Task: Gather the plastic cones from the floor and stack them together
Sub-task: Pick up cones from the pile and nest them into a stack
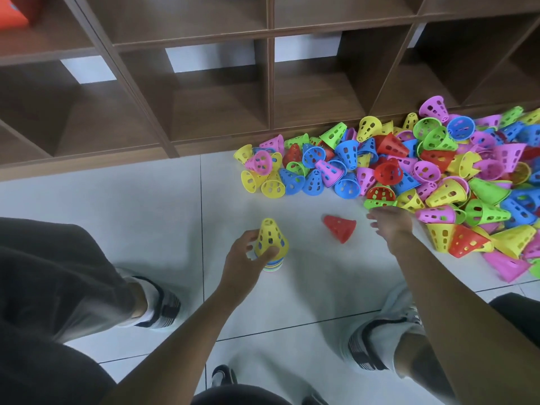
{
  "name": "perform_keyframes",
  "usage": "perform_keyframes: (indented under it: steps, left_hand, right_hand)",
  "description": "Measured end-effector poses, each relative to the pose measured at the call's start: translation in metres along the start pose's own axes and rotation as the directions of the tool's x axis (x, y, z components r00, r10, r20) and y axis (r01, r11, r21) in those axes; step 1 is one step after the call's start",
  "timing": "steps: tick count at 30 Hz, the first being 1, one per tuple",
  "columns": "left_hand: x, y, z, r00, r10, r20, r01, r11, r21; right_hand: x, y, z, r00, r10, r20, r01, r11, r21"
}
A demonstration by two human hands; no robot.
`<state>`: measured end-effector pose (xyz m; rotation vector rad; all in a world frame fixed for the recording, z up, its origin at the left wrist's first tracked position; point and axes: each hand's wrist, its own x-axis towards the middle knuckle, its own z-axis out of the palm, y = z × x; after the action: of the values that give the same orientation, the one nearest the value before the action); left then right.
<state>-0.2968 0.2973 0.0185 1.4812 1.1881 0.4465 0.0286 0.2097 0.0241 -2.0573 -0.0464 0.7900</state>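
A stack of cones [271, 244] with a yellow perforated cone on top stands upright on the white tile floor. My left hand [248, 255] grips it from the left, fingers curled round its lower part. A single red cone [340, 228] lies on its side just right of the stack. My right hand [390, 222] hovers with fingers spread and holds nothing, at the near edge of a big pile of cones [409, 171] in yellow, blue, pink, green and red. A green cone [380, 203] lies right at its fingertips.
A brown wooden cubby shelf [219, 112] runs along the back, and the pile leans against its base. My two feet in grey and white shoes [157, 305] [380, 340] stand on the tiles on either side of my arms. Bare floor [117, 206] lies left of the stack.
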Motion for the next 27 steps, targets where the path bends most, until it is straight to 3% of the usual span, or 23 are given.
perform_keyframes:
  steps: [2, 4, 7, 12, 18, 22, 24, 27]
  left_hand:
    - [-0.002, -0.001, 0.000, 0.999, 0.012, 0.046, -0.013, 0.999, 0.029]
    - [-0.002, -0.003, -0.001, 0.998, 0.016, 0.057, -0.019, 0.998, 0.053]
    - [-0.004, -0.005, -0.001, 0.999, 0.037, 0.031, -0.041, 0.993, 0.111]
    - [-0.003, -0.007, -0.002, 0.998, -0.017, 0.054, 0.008, 0.987, 0.163]
    - [0.002, -0.021, -0.004, 0.994, -0.058, 0.097, 0.036, 0.976, 0.214]
    - [0.003, -0.013, -0.006, 0.991, -0.101, 0.090, 0.088, 0.986, 0.142]
    - [0.004, -0.005, -0.006, 0.990, -0.110, 0.085, 0.103, 0.991, 0.085]
    - [0.006, 0.004, -0.005, 0.994, -0.078, 0.082, 0.079, 0.997, -0.005]
  right_hand:
    - [0.007, 0.012, -0.012, 0.998, 0.057, 0.000, -0.057, 0.996, -0.071]
    - [0.004, 0.018, -0.012, 0.991, 0.093, 0.097, -0.085, 0.993, -0.081]
    - [-0.007, 0.023, -0.003, 0.964, 0.074, 0.255, -0.068, 0.997, -0.033]
    - [-0.012, 0.026, 0.015, 0.922, 0.037, 0.386, -0.039, 0.999, -0.002]
    - [-0.004, 0.026, 0.034, 0.936, 0.035, 0.349, -0.049, 0.998, 0.032]
    - [-0.005, 0.017, 0.045, 0.940, 0.045, 0.337, -0.072, 0.995, 0.069]
    - [-0.011, 0.008, 0.050, 0.904, 0.050, 0.424, -0.096, 0.991, 0.087]
    - [-0.026, -0.009, 0.058, 0.791, 0.040, 0.611, -0.138, 0.984, 0.115]
